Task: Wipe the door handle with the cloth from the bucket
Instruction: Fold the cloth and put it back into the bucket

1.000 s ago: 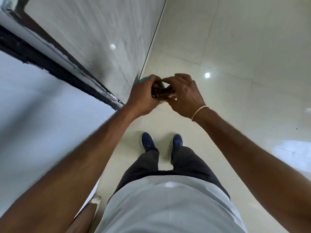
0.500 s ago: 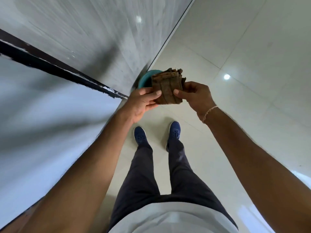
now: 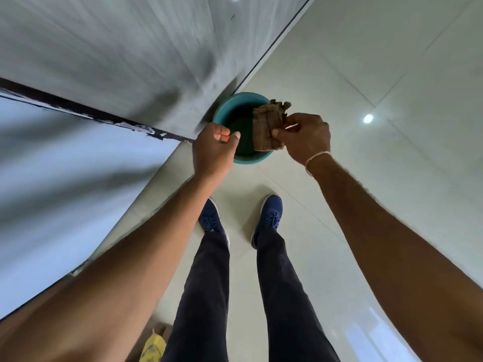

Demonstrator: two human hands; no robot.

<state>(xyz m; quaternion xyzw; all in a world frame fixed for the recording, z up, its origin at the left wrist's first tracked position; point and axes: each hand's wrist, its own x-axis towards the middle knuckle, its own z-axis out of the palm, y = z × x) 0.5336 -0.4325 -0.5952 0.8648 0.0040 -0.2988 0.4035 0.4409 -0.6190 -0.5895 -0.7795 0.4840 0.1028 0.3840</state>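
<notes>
Glossy pale tiled floor (image 3: pixel 366 61), grey wall left. Folded brown cloth (image 3: pixel 269 126) pinched in right hand (image 3: pixel 304 142), hanging above round teal plastic bucket (image 3: pixel 222 111) at wall base. Left hand (image 3: pixel 214 150) loosely curled, holding nothing. Door handle out of view. Risk: thin fingertip pinch lets cloth slip into bucket; possible drips on tiles.
</notes>
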